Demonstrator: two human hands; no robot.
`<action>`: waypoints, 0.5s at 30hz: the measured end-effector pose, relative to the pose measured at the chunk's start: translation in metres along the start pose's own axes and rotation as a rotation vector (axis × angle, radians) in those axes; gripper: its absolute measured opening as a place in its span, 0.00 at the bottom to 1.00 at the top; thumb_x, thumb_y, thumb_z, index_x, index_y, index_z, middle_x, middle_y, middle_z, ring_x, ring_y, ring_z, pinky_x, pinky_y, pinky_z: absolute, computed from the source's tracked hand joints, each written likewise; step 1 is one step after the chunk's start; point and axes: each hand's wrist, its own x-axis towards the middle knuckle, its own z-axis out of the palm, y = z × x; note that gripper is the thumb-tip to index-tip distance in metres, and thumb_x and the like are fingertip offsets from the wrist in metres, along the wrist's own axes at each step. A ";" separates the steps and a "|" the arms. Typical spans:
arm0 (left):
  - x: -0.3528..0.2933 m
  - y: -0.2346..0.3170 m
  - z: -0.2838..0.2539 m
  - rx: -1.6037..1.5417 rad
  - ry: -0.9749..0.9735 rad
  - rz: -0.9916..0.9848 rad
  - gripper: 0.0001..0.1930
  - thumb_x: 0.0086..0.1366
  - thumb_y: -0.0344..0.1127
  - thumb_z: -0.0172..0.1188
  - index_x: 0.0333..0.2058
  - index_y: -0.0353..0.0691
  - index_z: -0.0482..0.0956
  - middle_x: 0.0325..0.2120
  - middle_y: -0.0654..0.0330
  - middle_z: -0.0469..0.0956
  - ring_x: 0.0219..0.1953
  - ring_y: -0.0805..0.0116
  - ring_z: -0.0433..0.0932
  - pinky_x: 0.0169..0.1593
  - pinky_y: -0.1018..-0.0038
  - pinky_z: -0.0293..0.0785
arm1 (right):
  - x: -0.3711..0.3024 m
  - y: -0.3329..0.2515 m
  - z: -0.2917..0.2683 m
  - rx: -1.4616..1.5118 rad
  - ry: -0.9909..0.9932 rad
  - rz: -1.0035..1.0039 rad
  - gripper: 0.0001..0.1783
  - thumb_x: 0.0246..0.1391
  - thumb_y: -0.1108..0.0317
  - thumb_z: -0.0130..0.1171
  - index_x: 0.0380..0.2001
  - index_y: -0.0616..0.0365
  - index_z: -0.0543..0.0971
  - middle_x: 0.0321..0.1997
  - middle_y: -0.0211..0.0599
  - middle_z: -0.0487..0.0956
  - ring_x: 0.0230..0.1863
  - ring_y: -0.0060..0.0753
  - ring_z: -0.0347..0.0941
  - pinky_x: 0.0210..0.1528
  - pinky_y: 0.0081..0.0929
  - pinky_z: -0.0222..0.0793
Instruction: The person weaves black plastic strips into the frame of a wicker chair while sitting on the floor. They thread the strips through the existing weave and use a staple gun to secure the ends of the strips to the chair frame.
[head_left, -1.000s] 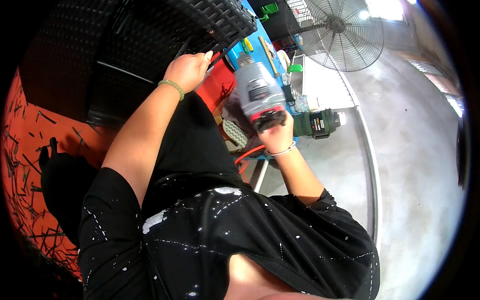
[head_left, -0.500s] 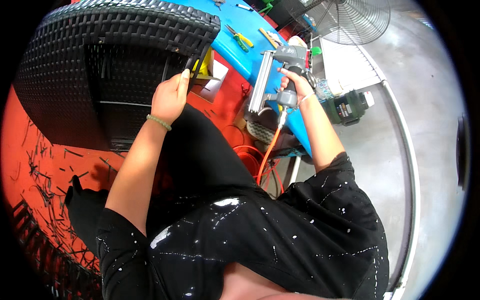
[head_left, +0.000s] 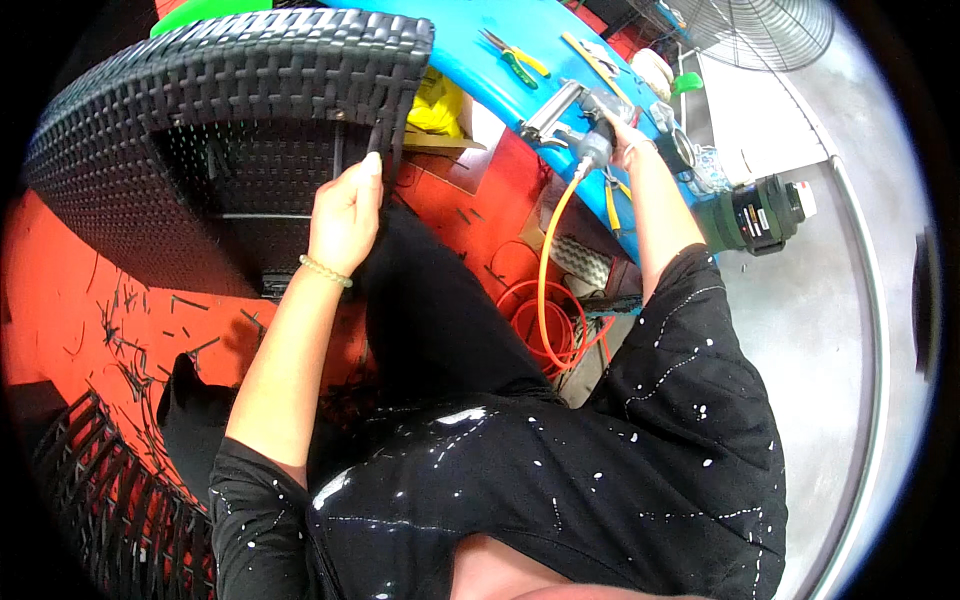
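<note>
A black woven rattan furniture piece point(head_left: 255, 75) stands tilted at the left, its open frame side toward me. My left hand point(head_left: 345, 212) is closed at the near right edge of that piece, thumb on top; whether a loose strip is also pinched there cannot be made out. Over the blue table point(head_left: 470, 45), my right hand point(head_left: 628, 140) is wrapped round the handle of a grey air stapler point(head_left: 598, 140). Its silver magazine points left, and an orange air hose point(head_left: 545, 270) runs down from its end. Some of the right fingers are hidden.
Pliers with green and yellow handles point(head_left: 518, 62) lie on the table, another yellow-handled tool point(head_left: 615, 200) near its edge. Red hose coils point(head_left: 535, 320) and black strip scraps point(head_left: 130, 350) lie on the floor. A dark green jug point(head_left: 745, 218) and a wire fan point(head_left: 775, 30) are at the right.
My right hand has brought the stapler from an upright hold to a lower, turned one over the table. The left hand remains at the rattan edge; the view has shifted a little.
</note>
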 end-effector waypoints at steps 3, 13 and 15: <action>0.002 0.001 0.001 0.004 0.008 0.005 0.19 0.69 0.41 0.47 0.22 0.33 0.68 0.13 0.57 0.62 0.16 0.69 0.61 0.24 0.72 0.63 | 0.018 0.008 -0.007 -0.216 0.161 -0.026 0.26 0.43 0.42 0.64 0.35 0.50 0.74 0.28 0.31 0.77 0.29 0.32 0.73 0.27 0.30 0.67; -0.002 0.007 -0.002 0.040 0.022 0.007 0.18 0.67 0.42 0.48 0.23 0.35 0.74 0.14 0.47 0.68 0.19 0.48 0.70 0.24 0.63 0.66 | -0.039 -0.012 0.007 -1.086 0.598 -0.615 0.35 0.47 0.37 0.54 0.42 0.60 0.78 0.41 0.42 0.79 0.41 0.31 0.77 0.45 0.27 0.70; -0.002 0.007 -0.003 0.026 0.025 0.036 0.18 0.67 0.41 0.48 0.23 0.34 0.74 0.14 0.47 0.68 0.19 0.48 0.70 0.24 0.64 0.67 | -0.084 -0.008 0.067 -0.710 0.172 -0.707 0.27 0.53 0.46 0.53 0.43 0.59 0.78 0.43 0.41 0.79 0.43 0.32 0.76 0.46 0.28 0.69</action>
